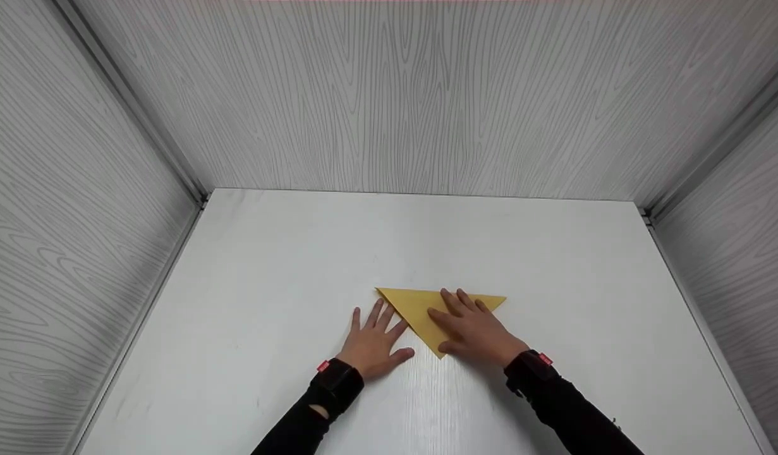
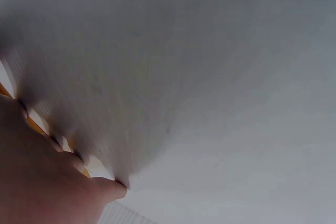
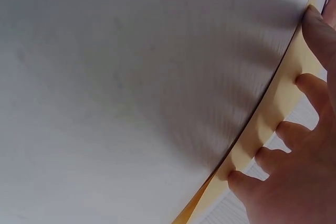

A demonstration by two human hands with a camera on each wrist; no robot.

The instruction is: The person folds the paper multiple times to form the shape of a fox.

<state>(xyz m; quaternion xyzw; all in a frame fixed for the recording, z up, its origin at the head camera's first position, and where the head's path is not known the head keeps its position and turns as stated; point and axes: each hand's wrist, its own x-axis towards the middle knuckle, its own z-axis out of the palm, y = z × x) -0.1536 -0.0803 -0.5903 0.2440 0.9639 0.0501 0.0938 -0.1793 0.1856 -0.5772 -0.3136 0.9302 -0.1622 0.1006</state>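
A yellow sheet of paper (image 1: 411,306), folded into a triangle, lies on the white table with its long edge away from me and a corner pointing toward me. My right hand (image 1: 477,330) rests on its right half with the fingers spread; in the right wrist view the fingertips (image 3: 236,179) press on the paper (image 3: 257,135). My left hand (image 1: 373,346) lies flat beside the paper's left slanting edge, fingers spread, with fingertips right at that edge. Only part of the left hand (image 2: 52,182) shows in the left wrist view, with slivers of yellow beyond its fingers.
The white table (image 1: 287,253) extends around the paper on all sides. A wood-grain back panel (image 1: 389,95) rises at its far edge, with side panels at the left (image 1: 66,221) and right (image 1: 736,253). Dark bands circle both wrists.
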